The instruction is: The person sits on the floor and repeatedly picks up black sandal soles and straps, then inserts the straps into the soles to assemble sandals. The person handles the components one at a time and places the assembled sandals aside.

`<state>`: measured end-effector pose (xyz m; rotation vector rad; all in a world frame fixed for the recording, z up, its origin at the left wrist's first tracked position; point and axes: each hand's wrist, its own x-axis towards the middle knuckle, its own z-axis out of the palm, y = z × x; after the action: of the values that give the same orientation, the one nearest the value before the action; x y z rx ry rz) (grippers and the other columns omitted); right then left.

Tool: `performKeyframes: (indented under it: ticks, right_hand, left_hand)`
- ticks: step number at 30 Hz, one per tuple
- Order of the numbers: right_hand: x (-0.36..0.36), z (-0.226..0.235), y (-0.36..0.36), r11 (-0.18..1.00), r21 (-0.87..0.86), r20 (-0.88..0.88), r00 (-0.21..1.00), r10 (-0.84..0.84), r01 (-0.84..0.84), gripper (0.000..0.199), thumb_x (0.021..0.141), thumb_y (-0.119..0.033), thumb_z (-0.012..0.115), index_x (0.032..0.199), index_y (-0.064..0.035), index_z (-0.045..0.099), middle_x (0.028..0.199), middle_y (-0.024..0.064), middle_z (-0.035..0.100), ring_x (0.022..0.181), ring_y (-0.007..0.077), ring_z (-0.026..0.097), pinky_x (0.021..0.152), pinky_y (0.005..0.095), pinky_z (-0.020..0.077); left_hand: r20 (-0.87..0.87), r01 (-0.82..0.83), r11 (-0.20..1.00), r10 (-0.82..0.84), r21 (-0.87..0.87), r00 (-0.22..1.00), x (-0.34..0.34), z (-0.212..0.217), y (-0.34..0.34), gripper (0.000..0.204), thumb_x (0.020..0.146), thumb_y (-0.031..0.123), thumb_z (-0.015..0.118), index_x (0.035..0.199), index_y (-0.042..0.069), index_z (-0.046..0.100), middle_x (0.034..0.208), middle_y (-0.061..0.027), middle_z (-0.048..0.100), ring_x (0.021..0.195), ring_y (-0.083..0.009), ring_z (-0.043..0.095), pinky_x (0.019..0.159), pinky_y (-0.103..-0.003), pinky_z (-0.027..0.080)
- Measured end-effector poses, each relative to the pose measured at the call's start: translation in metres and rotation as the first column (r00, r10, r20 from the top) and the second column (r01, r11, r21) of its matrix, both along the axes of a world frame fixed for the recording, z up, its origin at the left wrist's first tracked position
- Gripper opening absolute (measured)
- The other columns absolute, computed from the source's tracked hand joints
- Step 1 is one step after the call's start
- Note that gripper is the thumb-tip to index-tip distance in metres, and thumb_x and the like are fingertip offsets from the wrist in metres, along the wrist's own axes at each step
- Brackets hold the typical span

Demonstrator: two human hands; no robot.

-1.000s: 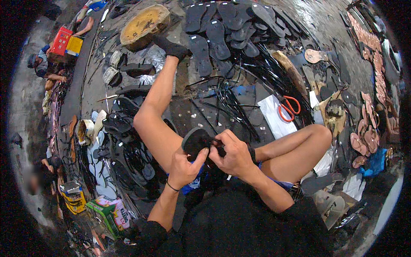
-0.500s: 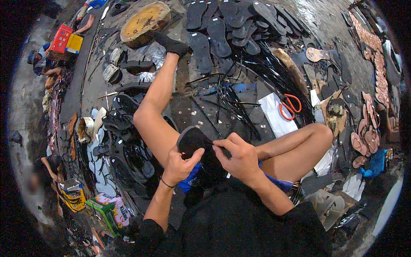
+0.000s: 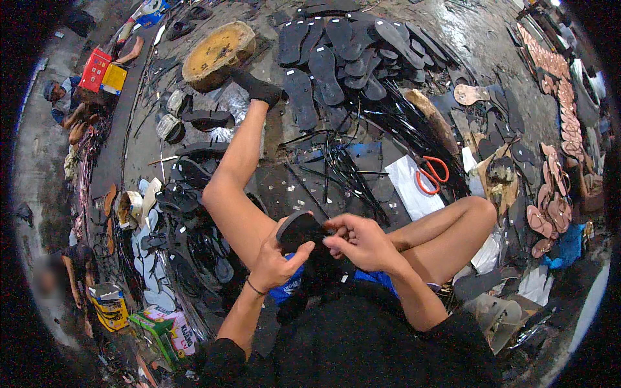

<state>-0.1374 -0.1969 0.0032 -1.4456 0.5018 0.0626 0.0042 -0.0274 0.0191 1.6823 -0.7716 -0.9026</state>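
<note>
Black rubber, a flip-flop sole (image 3: 299, 230), held up over the lap, between the bent knees; gripped from below and behind by the left hand (image 3: 279, 262), thumb curled over its near edge, fingers wrapped round the back; met at its right edge by the right hand (image 3: 359, 242), fingertips pinched together on something small and dark there, probably a strap end, though too small to tell for sure.

Sat on the floor (image 3: 453, 39), left leg stretched out toward a round wooden block (image 3: 217, 52), right leg folded; ringed by rows of black soles (image 3: 336, 55), a tangle of black straps (image 3: 401, 129), orange-handled scissors (image 3: 430, 173) on a white sheet (image 3: 411, 187), tan soles (image 3: 550, 194) off to the right; other people (image 3: 61, 103) seated well apart at the left rim.

Judged risky on a few counts: could have let the pinched piece slip from the fingertips, being thin and under push against stiff rubber; could have bent or torn the sole at the hole if forced off-line; could have dropped the sole into the dark heap of like pieces below, hard to pick out again; could have lost grip with the left hand, held only by the edge and with nothing under it for support.
</note>
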Motion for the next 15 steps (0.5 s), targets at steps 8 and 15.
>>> performKeyframes:
  ticks: [8,15]
  right_hand:
    - [-0.005,0.011,-0.023,0.84,-0.536,0.081,0.995,-0.054,0.089,0.075,0.086,-0.032,0.077,0.147,-0.0111,0.038,0.149,0.0276,0.035,0.138,0.0423,0.04,0.112,0.0485,0.0382]
    - [0.014,0.002,-0.093,0.625,-0.693,0.315,0.931,-0.184,0.358,0.024,0.079,0.007,0.071,0.098,-0.0069,0.071,0.139,0.0171,0.055,0.117,0.0307,0.062,0.092,0.0368,0.0521]
  left_hand:
    - [-0.361,-0.632,0.75,0.545,-0.195,0.757,0.006,0.006,-0.014,0.05,0.091,-0.006,0.058,0.139,0.001,0.047,0.141,-0.0116,0.053,0.117,-0.0211,0.06,0.096,-0.036,0.053]
    - [-0.86,-0.294,0.947,0.254,0.129,0.442,-0.042,-0.023,0.006,0.045,0.103,0.029,0.051,0.133,-0.005,0.053,0.127,-0.0147,0.064,0.115,-0.0241,0.062,0.102,-0.04,0.047]
